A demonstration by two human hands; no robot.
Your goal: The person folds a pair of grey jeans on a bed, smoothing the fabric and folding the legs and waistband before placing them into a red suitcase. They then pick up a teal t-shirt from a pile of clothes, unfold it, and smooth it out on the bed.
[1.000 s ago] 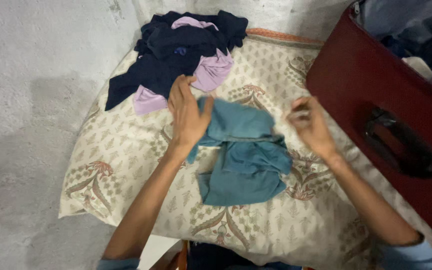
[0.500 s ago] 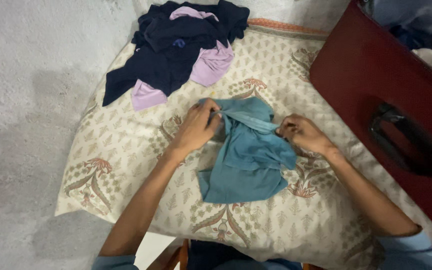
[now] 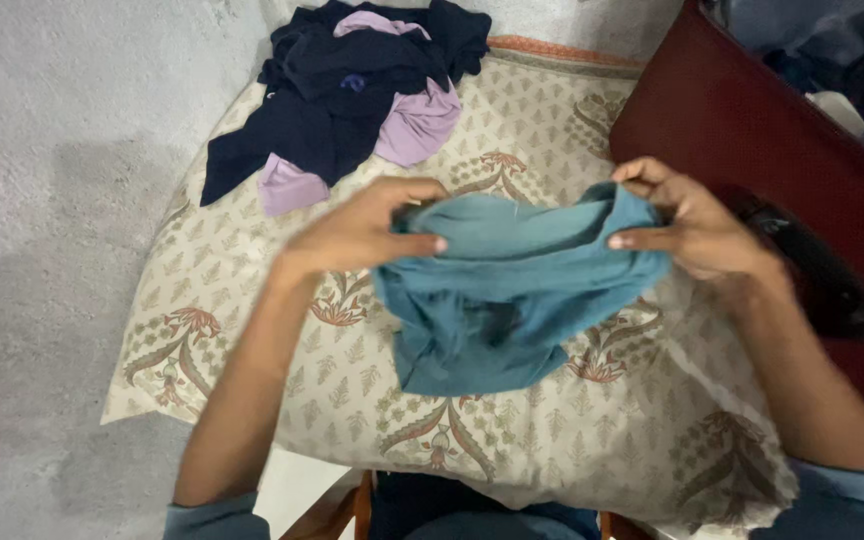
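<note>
Head view: the teal garment (image 3: 512, 290) is lifted just above the patterned pillow (image 3: 252, 310), long axis running left to right. Left hand (image 3: 357, 235) and right hand (image 3: 697, 225), set apart, each pinch one end of its top edge, equally near.

Printed cloth (image 3: 252, 300): cream ground with rows of small leaf motifs and larger red-and-green floral sprigs, an orange band along its far edge; taken here as the landmark. Heap of clothes (image 3: 352, 90): dark navy and pale lilac garments tangled together, lying on the far left corner of the printed cloth. Suitcase (image 3: 752, 130): dark red, with a black recessed handle, standing at the right edge of the printed cloth. Floor (image 3: 42, 200): rough grey concrete, bordering the printed cloth on the left and far sides.
</note>
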